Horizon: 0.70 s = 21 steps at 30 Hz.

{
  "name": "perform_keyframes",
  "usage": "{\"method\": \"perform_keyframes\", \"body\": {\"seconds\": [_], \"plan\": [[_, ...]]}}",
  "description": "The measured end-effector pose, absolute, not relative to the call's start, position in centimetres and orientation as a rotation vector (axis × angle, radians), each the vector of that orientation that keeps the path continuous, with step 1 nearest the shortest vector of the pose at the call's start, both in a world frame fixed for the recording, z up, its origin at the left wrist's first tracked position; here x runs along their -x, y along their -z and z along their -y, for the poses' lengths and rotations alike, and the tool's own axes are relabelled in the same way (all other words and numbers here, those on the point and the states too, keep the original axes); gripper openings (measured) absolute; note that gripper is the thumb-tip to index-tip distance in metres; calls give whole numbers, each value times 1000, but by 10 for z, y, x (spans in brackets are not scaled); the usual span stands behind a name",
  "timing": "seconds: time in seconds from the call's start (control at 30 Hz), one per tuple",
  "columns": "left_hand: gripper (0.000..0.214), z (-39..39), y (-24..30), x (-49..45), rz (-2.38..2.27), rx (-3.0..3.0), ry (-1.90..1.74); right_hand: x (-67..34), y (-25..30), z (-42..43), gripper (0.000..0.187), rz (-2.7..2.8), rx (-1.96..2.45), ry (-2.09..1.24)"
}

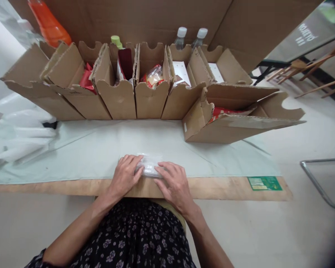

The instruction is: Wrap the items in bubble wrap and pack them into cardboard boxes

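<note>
A small clear plastic bag (149,165) lies on the pale green cloth (100,149) near the table's front edge. My left hand (125,175) rests on its left end, fingers bent and pressing down on the plastic. My right hand (174,184) lies on its right end, fingers together and flat on the bag. Between the two hands the middle of the bag shows, crinkled and shiny. What is inside it I cannot make out.
A row of open cardboard bins (120,85) stands behind, holding red packets, a snack bag (154,77) and white cards. A tipped bin (229,119) lies at right. Bottles (181,37) stand at the back. White plastic (19,134) is piled at left. A green sticker (264,183) marks the table edge.
</note>
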<state>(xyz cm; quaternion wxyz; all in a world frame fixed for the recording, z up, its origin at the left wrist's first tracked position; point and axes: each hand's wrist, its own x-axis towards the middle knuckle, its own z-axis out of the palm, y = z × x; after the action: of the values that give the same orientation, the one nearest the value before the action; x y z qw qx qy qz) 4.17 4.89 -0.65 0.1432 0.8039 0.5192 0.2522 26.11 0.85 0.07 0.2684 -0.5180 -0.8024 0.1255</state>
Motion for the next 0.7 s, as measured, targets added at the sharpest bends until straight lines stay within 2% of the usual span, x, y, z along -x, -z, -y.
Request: {"method": "perform_keyframes", "body": {"seconds": [0.13,0.3,0.4,0.47,0.53,0.57,0.6,0.63,0.7], "plan": [[33,-40,5,-39,-1572,-2048,-886,-254,1,-19,30,2202,1446,-407],[70,-13,6,-35,-1466,-1294,-977,-246,-13,-13,26,1797,1538,-712],[76,-10,-1,-44,-1388,-1155,-907,-247,-20,0,19,1769,1467,-909],[75,-10,-5,-53,-1386,-1230,-896,-255,-23,8,30,1740,1447,-940],[73,-7,-6,-63,-1342,-1405,-884,-268,-25,12,57,1676,1438,-966],[72,-6,-5,-68,-1294,-1510,-857,-275,-27,13,63,1660,1420,-993],[72,-5,-3,-74,-1231,-1616,-818,-281,-29,13,61,1661,1385,-1026],[72,-4,-1,-79,-1160,-1714,-778,-287,-31,13,51,1666,1347,-1054],[72,-6,0,-91,-1036,-1871,-722,-297,-36,12,20,1661,1304,-1062]]}}
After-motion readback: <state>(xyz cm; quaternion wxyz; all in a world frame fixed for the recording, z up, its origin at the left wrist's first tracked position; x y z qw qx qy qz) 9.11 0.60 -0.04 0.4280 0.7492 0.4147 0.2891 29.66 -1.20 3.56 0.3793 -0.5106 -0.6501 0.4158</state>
